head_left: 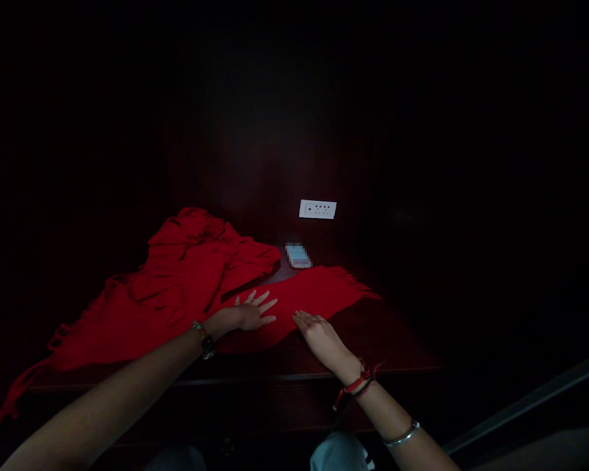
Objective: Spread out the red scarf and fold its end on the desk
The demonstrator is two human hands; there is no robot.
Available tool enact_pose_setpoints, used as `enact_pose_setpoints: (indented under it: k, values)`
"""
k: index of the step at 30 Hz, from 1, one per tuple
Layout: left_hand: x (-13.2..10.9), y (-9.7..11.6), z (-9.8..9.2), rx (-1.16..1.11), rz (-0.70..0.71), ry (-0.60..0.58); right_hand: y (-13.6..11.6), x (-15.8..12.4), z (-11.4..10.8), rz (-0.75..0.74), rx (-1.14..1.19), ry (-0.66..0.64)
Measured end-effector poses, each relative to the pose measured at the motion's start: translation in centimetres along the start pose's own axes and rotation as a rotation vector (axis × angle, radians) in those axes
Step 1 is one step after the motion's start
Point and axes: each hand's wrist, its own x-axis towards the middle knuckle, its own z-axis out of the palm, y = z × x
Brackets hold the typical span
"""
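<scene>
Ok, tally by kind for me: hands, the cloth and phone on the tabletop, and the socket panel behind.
Hands: 2 (left hand, right hand)
Red fringed cloth: 1 spread; can't tell if it's several pieces
Phone: 1
White socket panel: 1
Total: 5

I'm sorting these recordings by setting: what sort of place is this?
Probably a dimly lit indoor room, perhaps home or office; I can't tell which. The dark, wood-like tabletop, the white socket panel beyond it and what looks like a phone on it suggest this.
</scene>
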Motion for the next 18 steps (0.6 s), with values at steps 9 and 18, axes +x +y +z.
enact_pose_setpoints:
  k: [9, 18]
  values:
    - [-1.4, -0.4, -0.8, -0.076, -0.005, -0.124, 0.1, 0.1, 0.4, -0.021, 0.018, 0.039]
    - [-0.9, -0.7, -0.7, -0.067, -0.003, -0.087, 0.2, -0.2, 0.7, 0.012, 0.074, 0.011]
